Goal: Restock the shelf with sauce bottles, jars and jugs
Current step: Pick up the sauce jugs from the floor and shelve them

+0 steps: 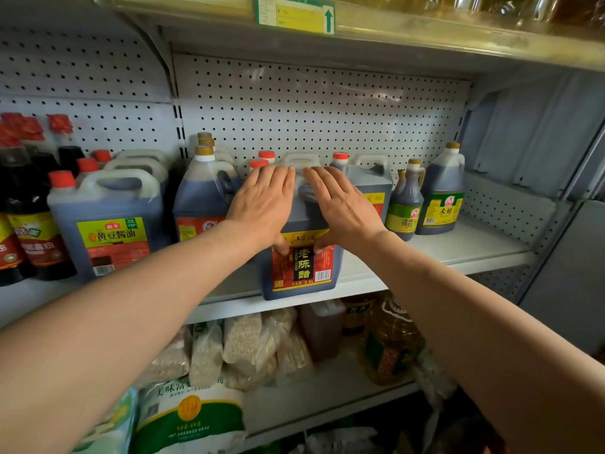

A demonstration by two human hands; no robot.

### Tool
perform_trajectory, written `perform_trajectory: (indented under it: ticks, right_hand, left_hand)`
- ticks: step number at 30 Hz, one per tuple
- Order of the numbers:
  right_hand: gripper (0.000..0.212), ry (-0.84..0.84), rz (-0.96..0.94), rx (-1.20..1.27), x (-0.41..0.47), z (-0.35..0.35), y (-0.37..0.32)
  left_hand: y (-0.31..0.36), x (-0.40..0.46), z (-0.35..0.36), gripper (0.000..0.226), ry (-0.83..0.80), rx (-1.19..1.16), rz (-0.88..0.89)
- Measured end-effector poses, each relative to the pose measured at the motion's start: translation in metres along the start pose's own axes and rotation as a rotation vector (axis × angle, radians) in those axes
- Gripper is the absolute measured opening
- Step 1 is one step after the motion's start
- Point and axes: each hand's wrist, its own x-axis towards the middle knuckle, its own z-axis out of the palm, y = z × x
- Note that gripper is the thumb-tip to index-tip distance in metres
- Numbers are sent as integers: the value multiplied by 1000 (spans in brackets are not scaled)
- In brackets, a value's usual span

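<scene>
Dark soy bottles [19, 204] with red caps far left, then a soy jug [108, 221] with a yellow-green label, both standing on the white shelf [458, 250]. Next along, a round jug [203, 194] with a gold cap, close beside the left hand [262, 204]. Left hand laid flat, fingers straight, over the upper left face of the vinegar jug [302, 257]; right hand [340, 208] likewise flat on its upper right, thumbs tucked low against the red label. Hands side by side, nearly meeting, pressing rather than gripping. Vinegar jug upright at the front lip of the shelf, base looking slightly over the edge, more red-capped jugs [366, 181] right behind it. Probably best handled as a steady, level push straight back, both palms sharing the load so as not to twist or tip; worth stopping once touching the row behind, label left facing out. Risk of toppling forward if released this near the edge. Further right, two green-labelled bottles [425, 201], then bare shelf out to the grey side panel [540, 142]. Behind everything, white pegboard [311, 109]; overhead, another shelf with a price tag [294, 13]. Below, clear bags of grain [248, 348], an oil bottle [389, 342] and a rice sack [190, 417]. Smooth painted metal underfoot of the jugs, so likely easy sliding.
</scene>
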Motion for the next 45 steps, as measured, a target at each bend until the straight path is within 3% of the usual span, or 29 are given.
perform_trajectory:
  ticks: [27,45]
  right_hand:
    - [148,7,-22,56,81,52,22]
    - [147,4,-95,106,91,56,42]
  left_hand:
    - [-27,70,56,145,-26,40,-31]
    - [-32,76,52,145,-77,-14,-25]
